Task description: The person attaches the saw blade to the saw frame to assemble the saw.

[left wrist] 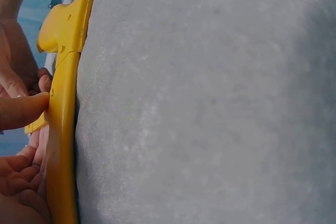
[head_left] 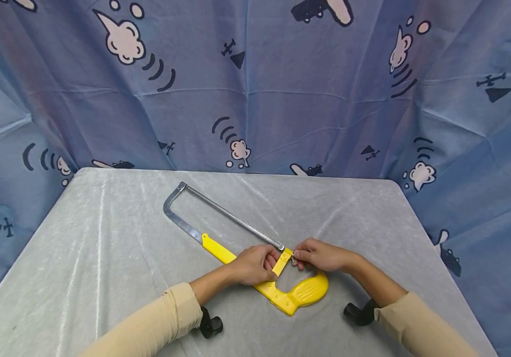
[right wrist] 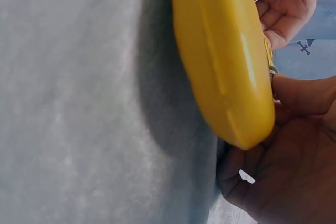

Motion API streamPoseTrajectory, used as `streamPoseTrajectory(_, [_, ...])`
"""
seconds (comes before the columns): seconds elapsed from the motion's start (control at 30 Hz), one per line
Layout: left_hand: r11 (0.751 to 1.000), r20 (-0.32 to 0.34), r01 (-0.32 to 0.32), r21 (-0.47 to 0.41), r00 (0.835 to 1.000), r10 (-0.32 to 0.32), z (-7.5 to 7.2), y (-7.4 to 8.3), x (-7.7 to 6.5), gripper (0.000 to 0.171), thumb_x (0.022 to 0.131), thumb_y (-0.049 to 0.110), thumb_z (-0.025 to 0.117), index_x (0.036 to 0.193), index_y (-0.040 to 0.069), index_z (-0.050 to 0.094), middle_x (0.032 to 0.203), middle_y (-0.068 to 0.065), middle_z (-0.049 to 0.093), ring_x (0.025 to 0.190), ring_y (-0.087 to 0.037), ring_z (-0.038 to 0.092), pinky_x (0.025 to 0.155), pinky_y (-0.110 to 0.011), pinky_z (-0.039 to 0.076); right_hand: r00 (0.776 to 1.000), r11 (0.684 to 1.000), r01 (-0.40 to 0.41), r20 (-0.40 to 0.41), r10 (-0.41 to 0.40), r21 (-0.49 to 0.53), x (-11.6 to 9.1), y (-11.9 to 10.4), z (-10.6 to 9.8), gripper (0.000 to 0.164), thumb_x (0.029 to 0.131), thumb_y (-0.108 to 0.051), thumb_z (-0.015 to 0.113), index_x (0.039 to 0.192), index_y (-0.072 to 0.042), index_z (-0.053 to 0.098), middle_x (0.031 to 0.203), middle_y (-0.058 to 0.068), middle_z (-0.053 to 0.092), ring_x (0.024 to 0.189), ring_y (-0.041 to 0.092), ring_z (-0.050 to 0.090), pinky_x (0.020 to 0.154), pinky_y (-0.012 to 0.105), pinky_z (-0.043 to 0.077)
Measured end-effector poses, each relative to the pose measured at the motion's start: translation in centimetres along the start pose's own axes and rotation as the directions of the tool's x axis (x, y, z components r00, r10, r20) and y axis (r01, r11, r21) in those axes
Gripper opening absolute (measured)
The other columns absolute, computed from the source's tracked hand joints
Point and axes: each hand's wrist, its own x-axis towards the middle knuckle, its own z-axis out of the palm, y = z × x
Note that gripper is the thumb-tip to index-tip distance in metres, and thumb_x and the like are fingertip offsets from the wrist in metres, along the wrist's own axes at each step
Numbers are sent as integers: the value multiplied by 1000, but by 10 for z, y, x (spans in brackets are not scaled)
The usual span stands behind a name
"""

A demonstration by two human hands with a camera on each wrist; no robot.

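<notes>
A hacksaw (head_left: 218, 250) with a yellow grip and frame lies across the table, its silver bow pointing to the far left. Along its far side runs the blade (head_left: 234, 216). My left hand (head_left: 252, 265) grips the yellow frame beside the handle, and its thumb presses the frame (left wrist: 63, 140) in the left wrist view. At the blade's handle end, my right hand (head_left: 324, 255) pinches a small metal wing nut (head_left: 294, 260) between thumb and fingers. The yellow handle (right wrist: 223, 56) hides part of the right fingers in the right wrist view.
A grey velvety cloth covers the table (head_left: 103, 258). Behind it and at both sides hangs a blue patterned curtain (head_left: 282, 99). Black wrist mounts (head_left: 211, 323) show below the forearms, which wear beige sleeves (head_left: 148, 317).
</notes>
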Motion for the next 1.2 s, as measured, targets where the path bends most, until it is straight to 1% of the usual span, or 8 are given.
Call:
streamPoseTrajectory(0.43, [1000,3,2,-11,1000,-2,0,-1,1,29,78,2,78,101,7,62,83,3,60,72,-5,55,69,-20,47,1000,1000,5,-1,-5,2,-1,0,1,32,107,-6,38,90,9,60,73,9,55,61,14,42,56,21,35])
streamPoseTrajectory(0.53, [1000,1,-11,-9,1000,11,0,-1,1,30,77,1,78,101,6,62,82,3,60,72,-5,55,69,-20,47,1000,1000,15,0,-15,12,-1,2,2,32,107,-6,37,90,9,60,74,9,55,61,13,42,56,21,36])
streamPoseTrajectory(0.67, [1000,-1,-27,-2,1000,27,0,-2,1,30,76,0,77,101,6,62,82,3,61,72,-4,55,69,-20,47,999,1000,31,-24,-31,-1,-1,5,4,32,107,-5,38,89,10,61,74,8,56,61,11,43,56,20,37])
streamPoseTrajectory(0.77, [1000,-2,-27,2,1000,27,-1,-2,1,30,76,0,78,101,6,62,82,4,60,72,-4,55,69,-20,47,997,999,46,-56,-48,-28,-1,7,5,31,106,-4,39,89,9,61,73,10,58,61,11,45,57,19,38])
streamPoseTrajectory(0.9, [1000,-4,-12,-10,1000,12,-1,-2,2,30,76,0,78,102,6,63,82,4,60,73,-4,55,70,-20,47,994,995,59,-91,-67,-84,-1,5,7,30,105,-6,42,87,7,62,70,10,57,60,11,45,56,20,39])
streamPoseTrajectory(1.0, [999,-3,-8,-31,1000,8,-1,-2,1,30,77,-1,78,102,3,64,82,2,60,73,-5,55,69,-19,47,991,988,46,-117,-63,-145,-2,2,8,28,105,-8,45,86,4,62,69,8,55,59,12,46,55,22,41])
streamPoseTrajectory(1.1, [998,-1,-40,-38,999,40,-1,-2,1,29,77,-4,78,104,-1,66,81,0,61,72,-5,55,68,-19,48,986,974,11,-157,-48,-226,-3,-1,7,24,103,-12,49,88,-1,64,70,5,57,61,13,50,56,25,45])
streamPoseTrajectory(1.2, [996,0,-90,0,996,90,-4,-1,0,27,79,-5,76,105,-4,69,79,-1,62,71,-4,54,67,-18,48,974,938,-56,-225,-24,-343,-5,-6,4,19,101,-16,54,92,-5,67,73,2,59,64,13,52,58,27,47])
